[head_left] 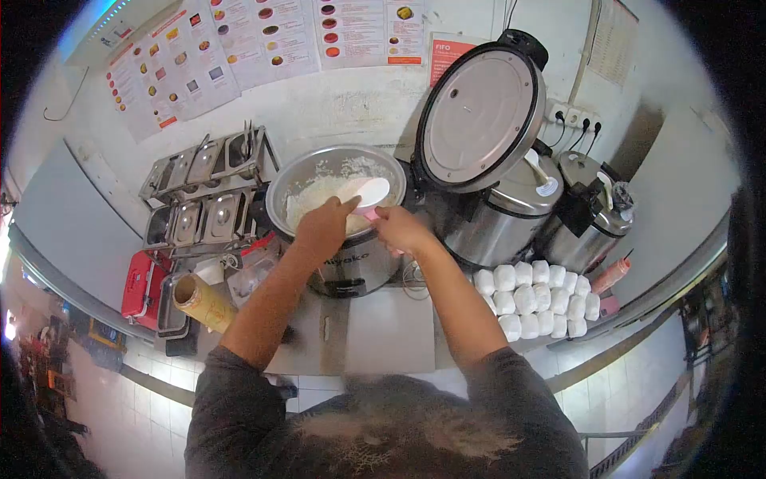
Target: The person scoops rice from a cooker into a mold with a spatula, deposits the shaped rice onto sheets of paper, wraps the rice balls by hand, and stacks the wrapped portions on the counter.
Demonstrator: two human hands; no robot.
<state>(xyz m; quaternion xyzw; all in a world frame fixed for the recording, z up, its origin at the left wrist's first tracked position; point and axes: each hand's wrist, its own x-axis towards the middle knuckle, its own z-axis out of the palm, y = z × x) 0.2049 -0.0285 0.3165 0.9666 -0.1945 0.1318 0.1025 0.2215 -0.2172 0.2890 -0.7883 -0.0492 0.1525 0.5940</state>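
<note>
the left hand (323, 226) hides its grip on the pink handle (369, 214). rice in the cooker pot (337, 152) is partly covered by the white paddle (372, 191) and the hands. print on the wall posters (267, 36) is too small to read, and their tops are cut off. clutter at the lower left (60, 383) is blurred. the forearms (279, 295) cover part of the surface (319, 335).

The rice pot (275, 199) at twelve o'clock is shiny, smooth metal. The wrapped white packs (542, 298) at three o'clock look smooth. The wall posters (263, 36) are paper.
</note>
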